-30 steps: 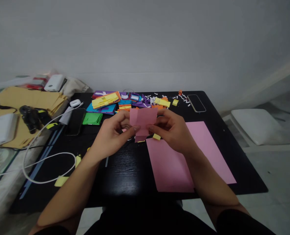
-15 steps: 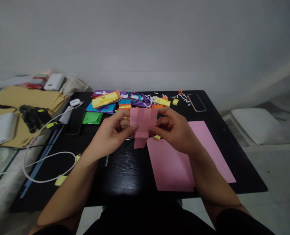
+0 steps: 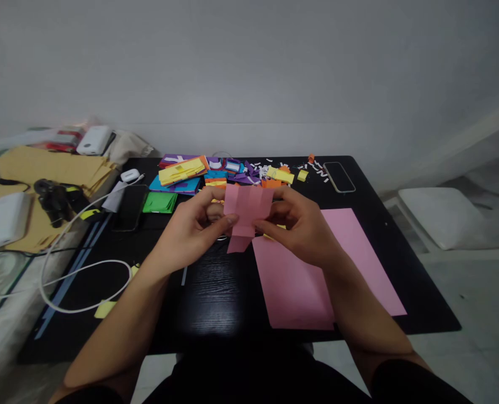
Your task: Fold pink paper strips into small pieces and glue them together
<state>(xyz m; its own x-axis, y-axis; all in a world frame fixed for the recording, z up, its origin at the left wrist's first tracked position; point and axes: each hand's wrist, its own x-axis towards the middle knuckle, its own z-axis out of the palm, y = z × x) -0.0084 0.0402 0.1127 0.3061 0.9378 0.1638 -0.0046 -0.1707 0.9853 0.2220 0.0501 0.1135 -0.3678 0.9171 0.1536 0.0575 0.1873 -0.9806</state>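
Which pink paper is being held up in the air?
The small, creased piece, pinched by the left hand and right hand; the other pink paper lies on the black table.

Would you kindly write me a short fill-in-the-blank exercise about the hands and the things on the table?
The left hand and right hand both pinch one small creased ____ paper piece.
Of these hands, the ____ one is nearer the thin looped white cable.
The pale-edged, dark-screened rectangular phone lies near the far ____ corner of the black wood-grained table.
Missing words: pink; left; right.
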